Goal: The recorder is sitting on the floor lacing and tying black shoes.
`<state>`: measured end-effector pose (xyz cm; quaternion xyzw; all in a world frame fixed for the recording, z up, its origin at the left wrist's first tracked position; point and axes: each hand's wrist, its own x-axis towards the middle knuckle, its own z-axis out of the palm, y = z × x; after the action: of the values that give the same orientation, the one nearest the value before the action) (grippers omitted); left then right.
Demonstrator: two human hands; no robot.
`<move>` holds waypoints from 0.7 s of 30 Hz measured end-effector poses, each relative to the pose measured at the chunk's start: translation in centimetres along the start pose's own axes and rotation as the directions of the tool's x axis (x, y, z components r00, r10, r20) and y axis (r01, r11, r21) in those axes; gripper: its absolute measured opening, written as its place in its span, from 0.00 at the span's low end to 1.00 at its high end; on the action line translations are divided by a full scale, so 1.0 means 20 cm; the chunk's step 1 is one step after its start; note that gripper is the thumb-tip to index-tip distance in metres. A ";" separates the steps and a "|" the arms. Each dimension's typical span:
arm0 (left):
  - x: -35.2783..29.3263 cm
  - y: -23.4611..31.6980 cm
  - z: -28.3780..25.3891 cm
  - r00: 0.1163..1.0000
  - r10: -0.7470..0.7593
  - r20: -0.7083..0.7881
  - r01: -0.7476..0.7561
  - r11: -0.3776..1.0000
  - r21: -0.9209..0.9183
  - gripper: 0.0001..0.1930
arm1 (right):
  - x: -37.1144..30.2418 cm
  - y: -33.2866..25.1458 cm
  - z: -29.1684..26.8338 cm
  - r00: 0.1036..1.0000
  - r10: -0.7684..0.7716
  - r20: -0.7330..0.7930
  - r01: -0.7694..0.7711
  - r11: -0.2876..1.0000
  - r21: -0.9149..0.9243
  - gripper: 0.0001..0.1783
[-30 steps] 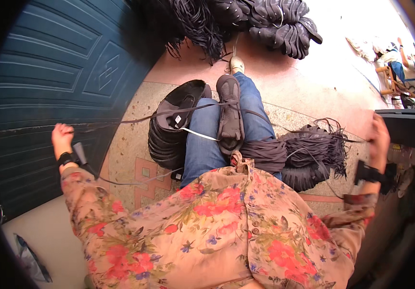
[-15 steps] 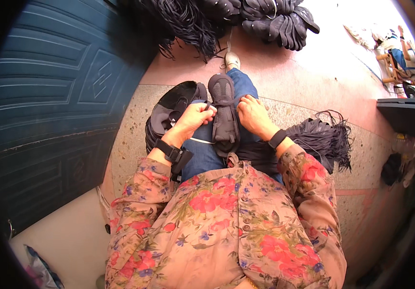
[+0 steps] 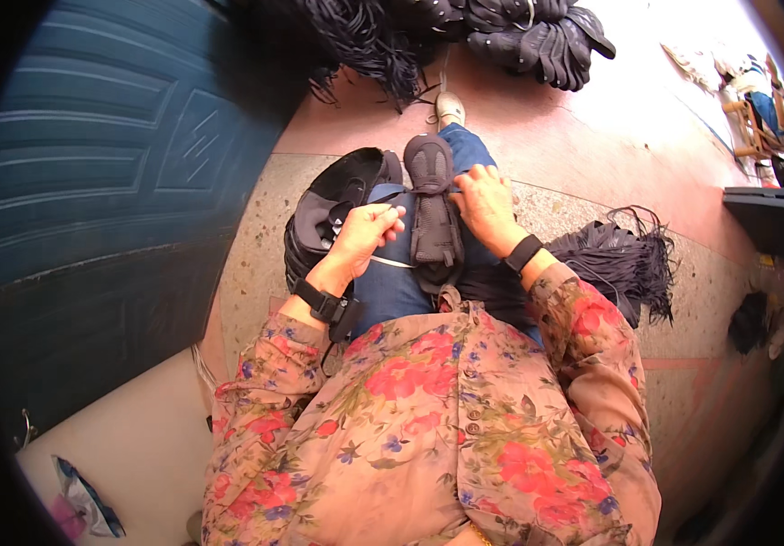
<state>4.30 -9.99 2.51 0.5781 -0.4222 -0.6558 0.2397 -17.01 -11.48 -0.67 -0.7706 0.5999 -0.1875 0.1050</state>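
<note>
A black mesh shoe upper (image 3: 432, 205) lies lengthwise on my lap, its rounded end pointing away from me. A dark lace or strap crosses its middle. To its left is my left hand (image 3: 369, 235), closed in a pinch with thumb and forefinger together. My right hand (image 3: 487, 209) is at the upper's right side, fingers bent and pinched close to its edge. What lies between the fingertips of either hand is too small to make out.
By my left leg stands a round dark container (image 3: 342, 196) with black pieces inside. Bundled black uppers with hanging laces (image 3: 615, 259) lie right of my knee. More bundles (image 3: 538, 45) are piled ahead. A blue panelled door (image 3: 101, 182) is at left; a dark box (image 3: 765, 218) stands right.
My right hand has risen slightly along the upper's side, its fingers now more bent. My left hand stays pinched; the dark strip seen at its fingertips before is less distinct. The view has shifted slightly.
</note>
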 end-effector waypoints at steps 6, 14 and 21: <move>0.08 -0.12 0.03 0.982 0.127 -0.136 -0.116 0.989 0.086 0.09 | -0.03 -0.01 0.06 0.993 -0.017 0.118 0.024 0.998 -0.057 0.10; 0.12 -0.18 0.04 0.948 0.273 -0.165 -0.195 0.905 0.377 0.12 | -0.05 -0.02 0.01 0.934 0.063 0.351 -0.157 0.957 0.245 0.18; 0.12 -0.10 0.09 0.934 0.247 -0.257 -0.067 0.830 0.554 0.15 | -0.04 0.03 0.08 0.970 -0.041 0.238 -0.026 0.962 0.270 0.13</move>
<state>2.33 -10.41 -0.55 0.6826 -0.5910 -0.3871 0.1869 -17.08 -11.07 -2.50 -0.7683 0.5484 -0.1732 0.2810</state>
